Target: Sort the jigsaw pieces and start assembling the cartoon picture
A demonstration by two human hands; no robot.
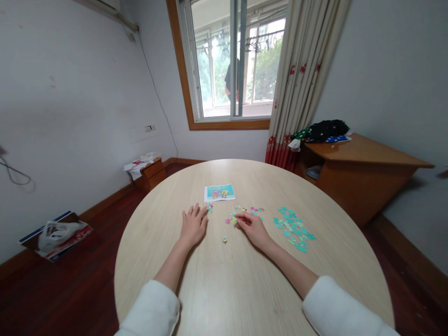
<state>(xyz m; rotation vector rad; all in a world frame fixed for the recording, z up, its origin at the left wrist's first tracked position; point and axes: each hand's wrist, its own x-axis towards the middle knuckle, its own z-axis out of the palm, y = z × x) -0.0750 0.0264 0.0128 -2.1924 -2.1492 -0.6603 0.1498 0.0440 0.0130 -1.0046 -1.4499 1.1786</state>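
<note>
My left hand (pixel 193 226) lies on the table with its fingers spread, right beside a few small puzzle pieces (pixel 210 207). My right hand (pixel 252 227) has thumb and fingertips brought together on a small yellowish puzzle piece (pixel 234 220). A pink piece (pixel 227 221) lies just left of those fingertips. More pink and teal pieces (pixel 257 210) are scattered beyond the right hand. One small cluster of pieces (pixel 224 239) sits nearer to me, between my hands. Behind them lies a picture card (pixel 220 192) with cartoon figures on teal.
On the round wooden table (pixel 224 289), many teal pieces (pixel 294 228) spread out to the right. A brown desk (pixel 367 158) with dark cloths (pixel 329 130) stands at the right, near a curtain (pixel 308 70). A person (pixel 231 81) is beyond the window. A plastic bag (pixel 59 233) lies at left.
</note>
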